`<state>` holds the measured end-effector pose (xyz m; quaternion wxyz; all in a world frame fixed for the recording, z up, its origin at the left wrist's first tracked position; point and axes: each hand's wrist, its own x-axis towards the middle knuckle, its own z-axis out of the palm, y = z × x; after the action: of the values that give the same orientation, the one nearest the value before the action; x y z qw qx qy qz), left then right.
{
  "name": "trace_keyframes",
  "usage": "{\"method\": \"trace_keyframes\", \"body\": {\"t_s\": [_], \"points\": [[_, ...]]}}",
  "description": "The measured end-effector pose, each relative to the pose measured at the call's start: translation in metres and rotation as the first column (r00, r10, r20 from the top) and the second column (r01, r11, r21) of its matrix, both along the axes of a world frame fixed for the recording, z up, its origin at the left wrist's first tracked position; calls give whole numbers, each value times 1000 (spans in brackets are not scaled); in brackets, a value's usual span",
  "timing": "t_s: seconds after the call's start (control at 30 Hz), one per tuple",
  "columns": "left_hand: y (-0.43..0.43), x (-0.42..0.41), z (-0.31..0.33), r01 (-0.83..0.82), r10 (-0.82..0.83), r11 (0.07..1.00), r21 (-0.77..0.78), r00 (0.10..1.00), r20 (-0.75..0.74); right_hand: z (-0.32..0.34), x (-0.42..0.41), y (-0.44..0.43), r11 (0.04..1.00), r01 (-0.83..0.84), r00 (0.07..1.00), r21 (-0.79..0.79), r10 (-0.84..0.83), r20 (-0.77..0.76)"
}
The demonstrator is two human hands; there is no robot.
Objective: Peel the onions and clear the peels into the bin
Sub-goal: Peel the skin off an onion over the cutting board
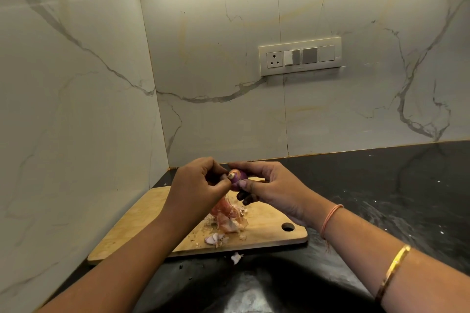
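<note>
Purple onion point(238, 180), pale tip, pinched by L hand point(197, 181) & R hand point(270, 187) grips.

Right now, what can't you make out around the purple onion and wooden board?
- Bin: outside the head view's edges.
- Small purple onion: mostly covered by the left hand and right hand; remaining skin unclear.
- Pinkish peels on the wooden cutting board: partly behind the left forearm.
</note>
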<state>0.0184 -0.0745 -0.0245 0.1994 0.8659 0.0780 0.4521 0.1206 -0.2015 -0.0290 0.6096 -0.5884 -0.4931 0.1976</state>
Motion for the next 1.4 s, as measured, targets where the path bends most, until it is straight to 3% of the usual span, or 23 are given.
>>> {"method": "trace_keyframes", "body": {"t_s": [0.23, 0.43, 0.7, 0.83, 0.97, 1.2, 1.4], "points": [[-3, -2, 0, 135, -131, 978, -161, 991, 36, 1, 3, -1, 999, -29, 991, 28, 33, -131], [-6, -3, 0, 154, -152, 975, -160, 988, 23, 1, 3, -1, 999, -23, 991, 27, 26, -129], [-7, 1, -1, 66, -64, 991, -115, 998, 26, -1, 1, 3, 994, 109, 988, 24, -111, 110], [-7, 2, -2, 18, -18, 996, -90, 1000, 8, -1, -1, 3, 993, 116, 985, 27, -118, 122], [-6, 3, -2, -11, 12, 997, -76, 1000, 8, 1, -1, 1, 997, 79, 994, 17, -80, 74], [-4, 2, 0, -8, 9, 996, -93, 1000, 16, 4, 1, -3, 998, -61, 988, 5, 61, -145], [10, -1, 2, -41, 53, 983, -178, 997, 64, 7, -1, -4, 995, -100, 971, -6, 96, -220]]}}
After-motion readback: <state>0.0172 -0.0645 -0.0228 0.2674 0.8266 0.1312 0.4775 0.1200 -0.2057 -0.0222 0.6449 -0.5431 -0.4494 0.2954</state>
